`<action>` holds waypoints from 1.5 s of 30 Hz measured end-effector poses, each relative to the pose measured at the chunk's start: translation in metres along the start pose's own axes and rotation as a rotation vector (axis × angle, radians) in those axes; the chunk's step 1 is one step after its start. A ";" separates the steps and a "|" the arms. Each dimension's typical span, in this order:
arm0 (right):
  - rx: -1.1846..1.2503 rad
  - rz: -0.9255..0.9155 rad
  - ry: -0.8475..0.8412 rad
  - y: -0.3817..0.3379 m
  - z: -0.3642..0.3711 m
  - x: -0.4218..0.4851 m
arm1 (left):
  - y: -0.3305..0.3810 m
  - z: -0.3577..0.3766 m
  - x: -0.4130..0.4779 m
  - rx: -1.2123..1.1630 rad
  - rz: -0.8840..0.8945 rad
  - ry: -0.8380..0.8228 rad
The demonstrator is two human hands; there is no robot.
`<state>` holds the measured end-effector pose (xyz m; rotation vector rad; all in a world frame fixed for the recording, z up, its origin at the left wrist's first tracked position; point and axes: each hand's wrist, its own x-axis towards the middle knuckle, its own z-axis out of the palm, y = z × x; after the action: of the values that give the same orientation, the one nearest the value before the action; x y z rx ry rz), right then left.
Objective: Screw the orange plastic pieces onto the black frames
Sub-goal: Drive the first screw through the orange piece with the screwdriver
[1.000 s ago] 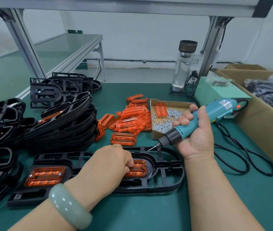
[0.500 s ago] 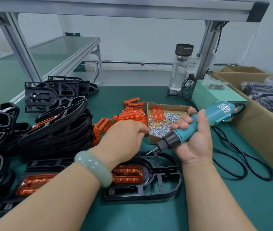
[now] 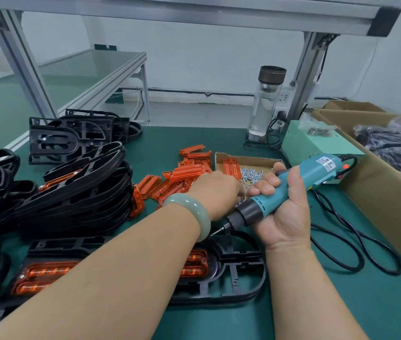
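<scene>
Teal screwdriver [image 3: 317, 171] clenched in right hand [image 3: 286, 217] grip, left hand [image 3: 215, 195] at screws [image 3: 251, 173], grip unclear

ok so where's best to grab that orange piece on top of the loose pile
Pinch the top orange piece across its two long edges, near the middle, coming down from above. It lies roughly flat on the pile, with its long sides running left to right and nothing over it, so a thumb and fingers should fit on either side.
</scene>
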<state>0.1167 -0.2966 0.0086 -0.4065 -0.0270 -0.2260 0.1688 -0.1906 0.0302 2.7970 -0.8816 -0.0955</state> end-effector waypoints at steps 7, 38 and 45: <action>0.005 0.012 -0.004 0.000 -0.001 0.001 | 0.006 -0.010 0.017 0.022 -0.033 -0.117; -0.036 -0.028 0.008 -0.003 -0.001 0.001 | 0.004 -0.009 0.012 -0.451 -0.175 0.365; -0.037 -0.020 0.004 -0.003 0.001 -0.001 | 0.002 -0.018 -0.019 -0.882 -0.261 0.561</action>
<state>0.1152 -0.2983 0.0106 -0.4423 -0.0226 -0.2472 0.1542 -0.1782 0.0480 1.9213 -0.2293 0.2049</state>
